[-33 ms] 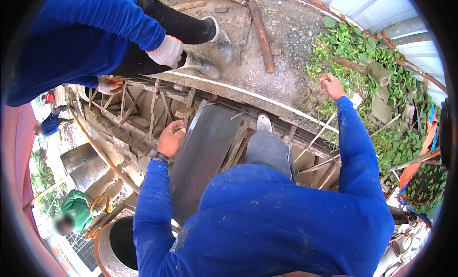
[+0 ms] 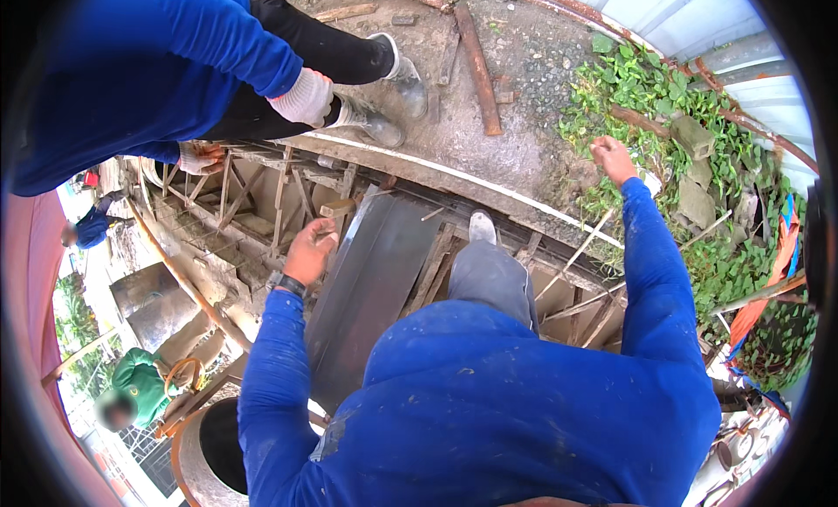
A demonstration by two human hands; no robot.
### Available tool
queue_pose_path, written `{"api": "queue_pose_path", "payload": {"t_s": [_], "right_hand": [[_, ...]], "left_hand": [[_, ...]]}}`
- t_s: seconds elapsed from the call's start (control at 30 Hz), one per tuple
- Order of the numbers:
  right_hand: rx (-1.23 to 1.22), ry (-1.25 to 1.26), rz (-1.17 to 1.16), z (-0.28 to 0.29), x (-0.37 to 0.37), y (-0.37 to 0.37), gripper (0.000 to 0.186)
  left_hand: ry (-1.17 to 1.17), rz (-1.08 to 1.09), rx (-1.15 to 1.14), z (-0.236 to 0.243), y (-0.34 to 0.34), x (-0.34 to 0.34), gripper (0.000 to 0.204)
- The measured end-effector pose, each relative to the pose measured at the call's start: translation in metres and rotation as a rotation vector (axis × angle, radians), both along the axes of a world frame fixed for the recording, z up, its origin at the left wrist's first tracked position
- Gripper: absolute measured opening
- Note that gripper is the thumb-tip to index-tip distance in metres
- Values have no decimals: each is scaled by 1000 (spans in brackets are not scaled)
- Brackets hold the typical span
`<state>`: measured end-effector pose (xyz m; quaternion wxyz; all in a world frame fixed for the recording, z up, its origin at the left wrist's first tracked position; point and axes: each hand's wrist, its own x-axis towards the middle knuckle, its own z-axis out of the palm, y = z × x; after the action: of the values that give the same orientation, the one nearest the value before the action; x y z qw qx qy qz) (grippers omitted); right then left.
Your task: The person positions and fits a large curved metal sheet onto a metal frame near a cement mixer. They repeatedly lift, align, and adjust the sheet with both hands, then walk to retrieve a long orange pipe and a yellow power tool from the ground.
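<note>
My left hand point(image 2: 309, 252), with a dark watch at its wrist, hangs in the air beside a long dark metal sheet point(image 2: 371, 284). Its fingers are half bent and apart, and nothing shows in them. Out to the right, my right hand point(image 2: 614, 160) is raised over the ground by the green plants point(image 2: 650, 84). Its fingers are loosely bent, with nothing seen in them. One shoe point(image 2: 483, 228) of mine stands at the far side of the timber-framed trench point(image 2: 436, 267). Both hands are apart from anything around them.
At the upper left a co-worker in a blue top point(image 2: 166, 66) bends over the trench edge, wearing white gloves point(image 2: 304, 98). A rusty steel bar point(image 2: 478, 71) lies on the dirt. A person in green point(image 2: 140, 380) is lower left, near a large round pipe point(image 2: 196, 463). Corrugated sheeting point(image 2: 672, 14) borders the right.
My left hand has drifted slightly left, and my right hand slightly right. The co-worker in blue has barely moved.
</note>
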<state>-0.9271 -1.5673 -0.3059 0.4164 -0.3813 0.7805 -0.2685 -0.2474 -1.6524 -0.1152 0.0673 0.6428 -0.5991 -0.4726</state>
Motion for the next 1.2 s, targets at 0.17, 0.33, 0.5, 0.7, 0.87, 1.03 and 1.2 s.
{"api": "queue_pose_path", "payload": {"t_s": [0.17, 0.33, 0.5, 0.7, 0.87, 1.03, 1.2], "right_hand": [[-110, 144, -193, 67, -138, 15, 30], [-259, 119, -458, 198, -226, 18, 38], [-473, -17, -449, 312, -270, 26, 44], [-654, 92, -374, 424, -243, 29, 46], [-782, 137, -287, 485, -210, 19, 47], [-812, 143, -172, 490, -177, 4, 48], [-646, 104, -236, 436, -173, -20, 43]], "left_hand": [[-137, -131, -22, 33, -56, -36, 39], [-214, -175, -116, 35, -59, -31, 40], [-198, -93, -100, -19, -19, 59, 39], [-167, 135, 36, 21, 26, 59, 38], [-126, 209, 64, 20, 34, 72, 40], [-115, 154, 100, -13, 13, 86, 39], [-81, 94, 175, -21, -28, 44, 35]]}}
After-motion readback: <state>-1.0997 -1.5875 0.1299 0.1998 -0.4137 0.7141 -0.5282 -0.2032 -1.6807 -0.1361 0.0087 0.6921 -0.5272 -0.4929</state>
